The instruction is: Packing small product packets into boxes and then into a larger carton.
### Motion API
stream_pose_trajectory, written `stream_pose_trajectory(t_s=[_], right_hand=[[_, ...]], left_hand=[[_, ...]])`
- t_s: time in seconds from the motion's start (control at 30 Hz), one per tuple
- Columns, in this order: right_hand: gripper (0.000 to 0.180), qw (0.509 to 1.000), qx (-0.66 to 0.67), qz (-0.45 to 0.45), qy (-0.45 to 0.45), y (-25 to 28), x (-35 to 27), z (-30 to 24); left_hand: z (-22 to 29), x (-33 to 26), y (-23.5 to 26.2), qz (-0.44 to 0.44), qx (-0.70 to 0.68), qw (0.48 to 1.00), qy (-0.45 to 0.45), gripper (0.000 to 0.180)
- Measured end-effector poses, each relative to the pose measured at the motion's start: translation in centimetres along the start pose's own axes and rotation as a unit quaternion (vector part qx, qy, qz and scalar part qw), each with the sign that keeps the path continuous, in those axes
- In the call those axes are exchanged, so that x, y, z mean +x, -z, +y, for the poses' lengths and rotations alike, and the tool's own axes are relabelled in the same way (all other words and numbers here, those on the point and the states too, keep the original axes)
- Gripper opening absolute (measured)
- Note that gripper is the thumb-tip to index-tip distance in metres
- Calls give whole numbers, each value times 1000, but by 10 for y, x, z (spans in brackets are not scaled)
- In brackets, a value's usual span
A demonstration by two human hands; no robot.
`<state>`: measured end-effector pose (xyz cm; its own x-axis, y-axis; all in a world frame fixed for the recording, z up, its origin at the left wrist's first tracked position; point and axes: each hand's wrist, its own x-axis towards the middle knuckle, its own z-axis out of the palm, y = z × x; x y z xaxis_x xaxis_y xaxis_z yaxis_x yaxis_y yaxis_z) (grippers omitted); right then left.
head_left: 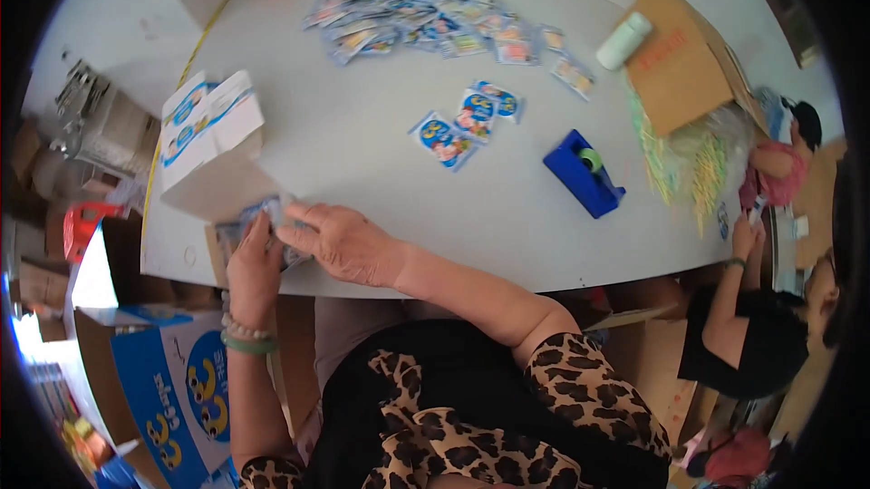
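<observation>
Two hands met at the near edge of the grey table (pixel 362 135), just below the white carton. The left hand (pixel 254 271) and the right hand (pixel 340 242) were both closed on a small stack of sachets (pixel 263 217), blue and white, lying at the table edge; the right fingers lay flat over it, the left gripped it from the near side.

White carton (pixel 210 140): box with blue printed panels, flaps open, touching the stack's far side.
Three loose sachets (pixel 467 122): blue, white and pink, right of the carton at mid-table.
Sachet heap (pixel 435 22): many of the same kind, spread on the far side of the table beyond the carton.
Blue tape dispenser (pixel 583 172): right of the three sachets, with a green roll.
Brown cardboard sheet (pixel 680 63): far right of the carton, a white cylinder (pixel 623 40) lying at its edge.
Blue and white shipping box (pixel 172 389): on the floor below the carton, yellow print.
Another person (pixel 770 308): seated at the table's right end, well apart from the carton.
</observation>
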<state>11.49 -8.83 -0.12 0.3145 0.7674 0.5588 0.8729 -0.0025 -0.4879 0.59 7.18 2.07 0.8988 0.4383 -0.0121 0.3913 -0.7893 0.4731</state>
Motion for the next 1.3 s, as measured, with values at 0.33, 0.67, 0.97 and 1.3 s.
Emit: stream_pose_trajectory(t_s=[0.33,0.67,0.97,1.3], right_hand=[[49,899,-244,261,-253,106,-76,140],[63,615,-319,432,-577,215,-175,275],[61,601,-276,321,-678,276,-98,370],[36,826,186,241,-475,311,-67,458]], left_hand=[[41,-38,-38,122,177,900,-379,34],[48,52,-97,75,-39,992,-93,46],[64,171,-91,261,-218,932,128,38],[75,478,-94,178,65,982,5,56]])
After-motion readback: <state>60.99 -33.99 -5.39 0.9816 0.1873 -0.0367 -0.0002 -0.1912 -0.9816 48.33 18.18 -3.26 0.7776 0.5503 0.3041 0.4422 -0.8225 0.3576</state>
